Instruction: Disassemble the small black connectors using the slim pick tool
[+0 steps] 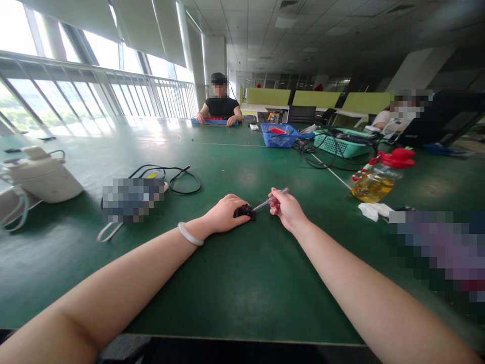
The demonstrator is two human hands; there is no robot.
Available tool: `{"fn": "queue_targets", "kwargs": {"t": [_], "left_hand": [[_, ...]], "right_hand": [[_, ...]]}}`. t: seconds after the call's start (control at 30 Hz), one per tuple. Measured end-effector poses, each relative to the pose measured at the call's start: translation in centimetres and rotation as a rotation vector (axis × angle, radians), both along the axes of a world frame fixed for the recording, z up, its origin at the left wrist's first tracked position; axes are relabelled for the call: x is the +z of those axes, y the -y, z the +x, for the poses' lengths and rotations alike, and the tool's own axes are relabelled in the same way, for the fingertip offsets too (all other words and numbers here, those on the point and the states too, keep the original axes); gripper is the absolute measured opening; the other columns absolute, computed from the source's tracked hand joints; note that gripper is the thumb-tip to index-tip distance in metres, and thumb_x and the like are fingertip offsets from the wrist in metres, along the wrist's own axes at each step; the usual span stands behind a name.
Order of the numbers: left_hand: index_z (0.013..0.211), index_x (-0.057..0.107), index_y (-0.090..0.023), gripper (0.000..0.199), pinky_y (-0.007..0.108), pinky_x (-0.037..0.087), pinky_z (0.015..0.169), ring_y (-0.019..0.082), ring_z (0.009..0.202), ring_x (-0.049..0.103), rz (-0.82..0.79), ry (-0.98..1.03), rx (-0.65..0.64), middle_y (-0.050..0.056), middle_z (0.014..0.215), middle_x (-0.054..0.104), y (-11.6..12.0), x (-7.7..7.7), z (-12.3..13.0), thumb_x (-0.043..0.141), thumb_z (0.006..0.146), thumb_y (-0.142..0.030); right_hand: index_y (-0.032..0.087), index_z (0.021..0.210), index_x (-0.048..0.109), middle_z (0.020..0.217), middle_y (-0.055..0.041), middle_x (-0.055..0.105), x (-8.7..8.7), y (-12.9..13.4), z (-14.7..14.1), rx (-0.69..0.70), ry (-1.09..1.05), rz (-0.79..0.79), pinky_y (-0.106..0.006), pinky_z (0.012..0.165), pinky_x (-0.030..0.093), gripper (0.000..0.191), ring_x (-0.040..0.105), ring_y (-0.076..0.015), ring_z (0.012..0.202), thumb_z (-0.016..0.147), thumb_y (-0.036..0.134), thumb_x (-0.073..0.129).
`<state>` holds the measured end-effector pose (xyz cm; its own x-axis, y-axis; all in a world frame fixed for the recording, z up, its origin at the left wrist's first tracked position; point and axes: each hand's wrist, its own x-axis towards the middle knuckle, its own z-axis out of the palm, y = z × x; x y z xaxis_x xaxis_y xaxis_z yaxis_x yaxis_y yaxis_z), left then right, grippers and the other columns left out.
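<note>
On the green table [242, 283] my left hand [223, 214] is closed around a small black object [246, 211], whose exact kind is too small to make out. A white bangle circles that wrist. My right hand [287, 210] grips a screwdriver [270, 200] by its clear handle. Its thin metal shaft slants down to the left, and the tip meets or nearly meets the black object's right side; I cannot tell whether they touch. My left fingers and palm hide part of the object.
At left are a beige appliance [43, 174] and a dark, blurred item with a black cable [185, 189]. Blue [280, 136] and green baskets [343, 145] hold cables and items farther back. A red-lidded bottle [375, 182] stands at right. Across the table sits a person [220, 108].
</note>
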<state>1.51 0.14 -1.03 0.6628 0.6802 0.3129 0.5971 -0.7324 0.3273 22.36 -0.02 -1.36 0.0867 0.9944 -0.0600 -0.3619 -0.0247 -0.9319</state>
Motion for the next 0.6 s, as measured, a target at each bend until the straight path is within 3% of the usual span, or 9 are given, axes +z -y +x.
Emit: {"fn": "queue_targets", "kwargs": {"t": [0.6], "left_hand": [[0.11, 0.064, -0.021, 0.035, 0.039, 0.042, 0.096, 0.025, 0.105, 0.056, -0.011, 0.012, -0.001, 0.007, 0.107, 0.067, 0.01, 0.05, -0.03, 0.058, 0.083, -0.043]], "right_hand": [[0.017, 0.063, 0.055, 0.043, 0.004, 0.05, -0.15, -0.04, -0.13, -0.033, 0.059, 0.077, -0.02, 0.032, 0.032, 0.028, 0.04, -0.0062, 0.034, 0.07, 0.038, 0.072]]}}
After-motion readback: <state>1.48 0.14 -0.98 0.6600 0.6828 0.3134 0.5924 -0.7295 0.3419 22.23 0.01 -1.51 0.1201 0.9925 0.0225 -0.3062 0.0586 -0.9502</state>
